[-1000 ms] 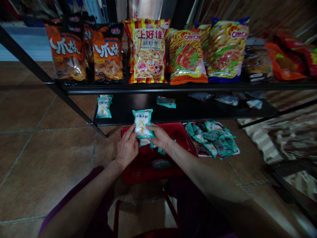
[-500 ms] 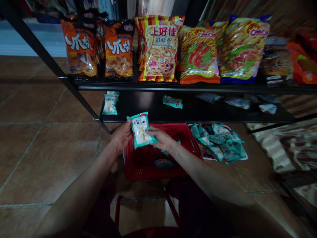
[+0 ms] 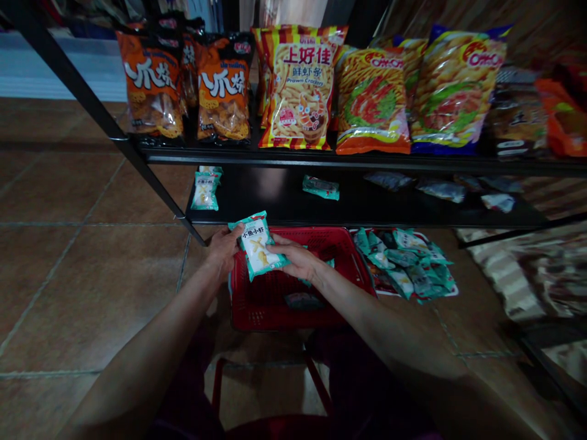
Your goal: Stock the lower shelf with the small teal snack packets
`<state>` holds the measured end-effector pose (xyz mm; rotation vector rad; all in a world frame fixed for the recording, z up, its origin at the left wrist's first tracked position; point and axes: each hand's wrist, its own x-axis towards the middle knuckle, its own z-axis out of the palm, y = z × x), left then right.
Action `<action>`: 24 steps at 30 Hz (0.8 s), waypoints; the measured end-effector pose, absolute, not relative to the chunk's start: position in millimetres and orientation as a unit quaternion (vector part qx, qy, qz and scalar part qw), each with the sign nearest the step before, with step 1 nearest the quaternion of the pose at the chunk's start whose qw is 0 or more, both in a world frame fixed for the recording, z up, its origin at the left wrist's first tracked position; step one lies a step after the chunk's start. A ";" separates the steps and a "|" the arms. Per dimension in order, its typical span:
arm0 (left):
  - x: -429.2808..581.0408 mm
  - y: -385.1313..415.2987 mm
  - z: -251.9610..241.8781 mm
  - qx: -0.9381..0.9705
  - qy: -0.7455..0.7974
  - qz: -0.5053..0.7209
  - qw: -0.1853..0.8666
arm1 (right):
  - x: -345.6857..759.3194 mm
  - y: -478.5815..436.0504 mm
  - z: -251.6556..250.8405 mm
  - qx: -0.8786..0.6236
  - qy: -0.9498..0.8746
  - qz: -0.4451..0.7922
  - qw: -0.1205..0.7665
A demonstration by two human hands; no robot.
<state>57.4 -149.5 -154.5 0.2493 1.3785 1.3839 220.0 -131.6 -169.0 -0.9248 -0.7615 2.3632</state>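
Observation:
Both my hands hold a small teal and white snack packet (image 3: 257, 244) above a red plastic basket (image 3: 339, 244) on the floor. My left hand (image 3: 223, 249) grips the packet's left edge with closed fingers. My right hand (image 3: 296, 259) pinches its right side, and more teal packets seem tucked under that palm. One more packet (image 3: 300, 300) lies inside the basket. Ahead, a low black shelf (image 3: 284, 205) carries a small stack of the same packets (image 3: 205, 188) at its left and a single one (image 3: 321, 187) in the middle.
A pile of several teal packets (image 3: 403, 263) lies on the floor right of the basket. The upper shelf (image 3: 321, 159) holds large snack bags, orange ones (image 3: 153, 82) at left and a prawn cracker bag (image 3: 298, 85) in the centre. Brown tiled floor (image 3: 82, 269) spreads to the left.
The packet has tilted and shifted slightly left as my left hand took its left edge. The view has swung a little to the left.

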 end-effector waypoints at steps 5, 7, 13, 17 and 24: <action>57.7 -149.3 -150.1 0.124 0.594 0.600 0.522 | 218.2 -134.4 -164.3 -0.366 -0.264 0.858 0.245; 57.5 -149.1 -148.4 0.127 0.593 0.603 0.518 | 217.5 -135.6 -163.5 -0.380 -0.261 0.853 0.246; 55.9 -150.3 -147.8 0.121 0.591 0.598 0.527 | 214.8 -136.9 -168.5 -0.342 -0.301 0.855 0.249; 60.1 -153.9 -144.6 0.099 0.576 0.563 0.584 | 215.1 -135.8 -170.6 -0.347 -0.305 0.847 0.264; 68.1 -157.9 -132.2 0.085 0.561 0.550 0.613 | 217.3 -134.1 -166.7 -0.345 -0.319 0.844 0.259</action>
